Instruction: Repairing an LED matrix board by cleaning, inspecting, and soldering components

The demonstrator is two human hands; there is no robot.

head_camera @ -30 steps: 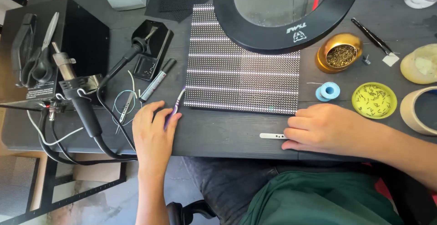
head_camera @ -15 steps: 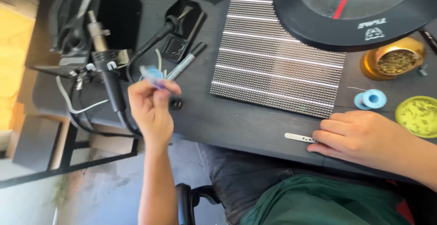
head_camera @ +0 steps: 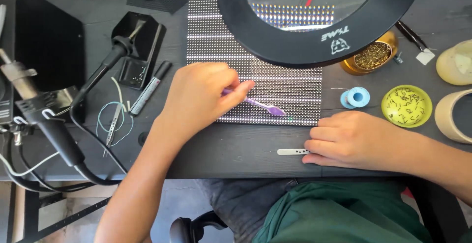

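While earlier raised at the desk's left, left hand (head_camera: 196,95) now grips purple brush (head_camera: 260,105) over LED panel (head_camera: 295,90).

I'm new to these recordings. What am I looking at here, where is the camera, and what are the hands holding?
The single camera sits on a person's head, looking down at a dark workbench. No robot: two bare hands. The left hand holds a purple brush over an LED matrix panel, under a round magnifier lamp. The right hand rests on a white strip. Nearby: a soldering iron in its stand, tweezers, a blue spool, and a yellow dish of small parts.
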